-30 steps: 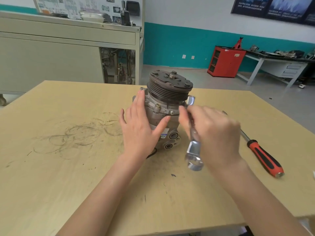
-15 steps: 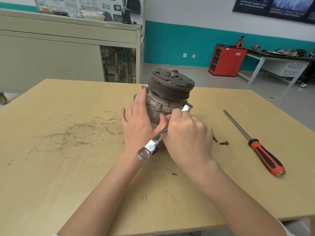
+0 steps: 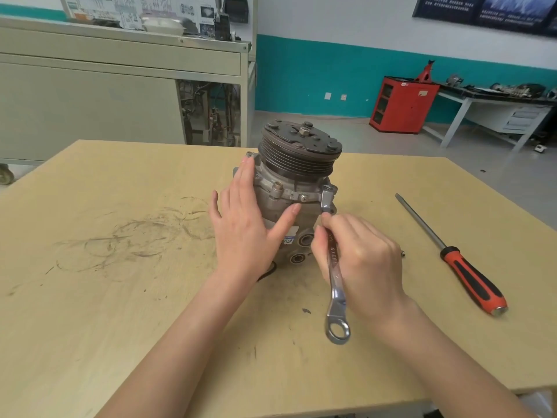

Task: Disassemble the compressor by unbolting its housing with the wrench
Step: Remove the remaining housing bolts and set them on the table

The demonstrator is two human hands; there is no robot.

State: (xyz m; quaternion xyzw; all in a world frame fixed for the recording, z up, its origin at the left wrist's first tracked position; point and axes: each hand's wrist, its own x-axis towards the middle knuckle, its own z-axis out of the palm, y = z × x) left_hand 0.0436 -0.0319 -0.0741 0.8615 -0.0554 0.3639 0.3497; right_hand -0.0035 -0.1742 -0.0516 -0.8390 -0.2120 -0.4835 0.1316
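Note:
A grey compressor (image 3: 289,188) with a dark ribbed pulley on top stands upright on the wooden table (image 3: 120,297). My left hand (image 3: 244,227) presses flat against its left side, fingers straight, thumb across the front. My right hand (image 3: 358,260) grips the shank of a silver ring wrench (image 3: 335,285). The wrench's upper end sits at a bolt on the housing's right flange (image 3: 328,194); its free ring end points towards me, above the table.
A red-and-black-handled screwdriver (image 3: 452,254) lies on the table to the right. A small loose bolt (image 3: 402,253) peeks out just beyond my right hand. Behind the table stand a beige cabinet (image 3: 90,110), a red cabinet (image 3: 404,104) and a workbench.
The wrench handle has swung from pointing lower left, across my left wrist, back to pointing down towards me on the right. My right hand moved right with it. The left hand stayed on the housing.

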